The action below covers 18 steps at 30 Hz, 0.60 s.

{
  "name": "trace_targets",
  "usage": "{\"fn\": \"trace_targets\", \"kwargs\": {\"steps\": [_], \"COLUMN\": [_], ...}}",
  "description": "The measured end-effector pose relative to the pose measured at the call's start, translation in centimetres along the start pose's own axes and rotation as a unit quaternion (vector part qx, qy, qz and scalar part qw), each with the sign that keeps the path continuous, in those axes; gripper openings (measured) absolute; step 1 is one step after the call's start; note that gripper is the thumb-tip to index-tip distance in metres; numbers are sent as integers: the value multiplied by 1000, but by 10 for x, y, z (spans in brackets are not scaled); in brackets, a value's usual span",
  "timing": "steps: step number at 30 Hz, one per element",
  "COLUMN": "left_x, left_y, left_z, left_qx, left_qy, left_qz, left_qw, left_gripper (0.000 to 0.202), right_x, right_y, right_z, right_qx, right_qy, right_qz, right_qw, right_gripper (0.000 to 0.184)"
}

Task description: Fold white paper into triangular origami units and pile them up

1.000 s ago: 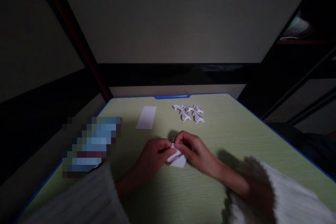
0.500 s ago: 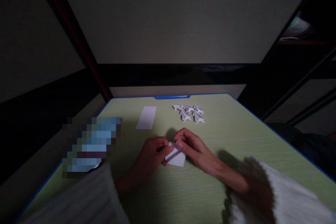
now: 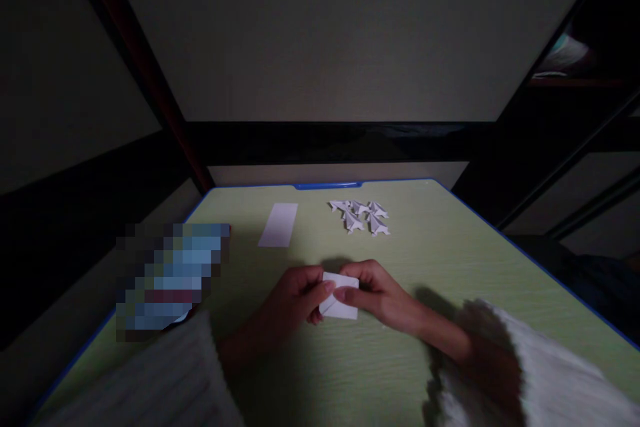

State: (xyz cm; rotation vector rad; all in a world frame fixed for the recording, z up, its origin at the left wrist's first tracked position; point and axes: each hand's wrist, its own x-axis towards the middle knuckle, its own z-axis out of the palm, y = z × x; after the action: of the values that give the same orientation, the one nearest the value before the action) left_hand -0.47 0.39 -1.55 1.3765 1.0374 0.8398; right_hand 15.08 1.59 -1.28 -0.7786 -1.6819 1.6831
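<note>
A small folded piece of white paper is held between my two hands above the near middle of the table. My left hand pinches its left side, the thumb lying on top. From the right, my right hand grips it, with its thumb pressed on the upper face close to the left thumb. A diagonal fold line shows on the paper; its underside and most of the fingers beneath are hidden.
Several folded white paper figures lie grouped toward the back. Left of them rests a flat white paper strip. A blurred-out bluish item lies at the left edge of the pale green table, which has a blue rim.
The paper's upper right corner, raised before, now lies flat, so it looks squarer. My right hand has moved slightly down, its thumb now pressing on the paper's face.
</note>
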Motion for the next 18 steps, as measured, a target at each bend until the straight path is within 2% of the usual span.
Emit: {"fn": "trace_targets", "kwargs": {"steps": [3, 9, 12, 18], "left_x": [-6, -10, -5, -3], "left_y": [5, 6, 3, 8], "left_z": [3, 7, 6, 3], "left_qx": [-36, -120, -127, -79], "left_qy": [-26, -21, 4, 65], "left_qz": [-1, -26, -29, -13], "left_qw": [999, 992, 992, 995], "left_gripper": [27, 31, 33, 35], "right_x": [-3, -5, -1, 3], "right_y": [-3, -7, -5, -2], "right_z": [3, 7, 6, 6], "right_qx": [57, 110, 122, 138], "right_qy": [-9, -22, -22, -3], "right_qz": [10, 28, 26, 11], "right_qw": [998, 993, 992, 990], "right_gripper": [22, 28, 27, 20]}}
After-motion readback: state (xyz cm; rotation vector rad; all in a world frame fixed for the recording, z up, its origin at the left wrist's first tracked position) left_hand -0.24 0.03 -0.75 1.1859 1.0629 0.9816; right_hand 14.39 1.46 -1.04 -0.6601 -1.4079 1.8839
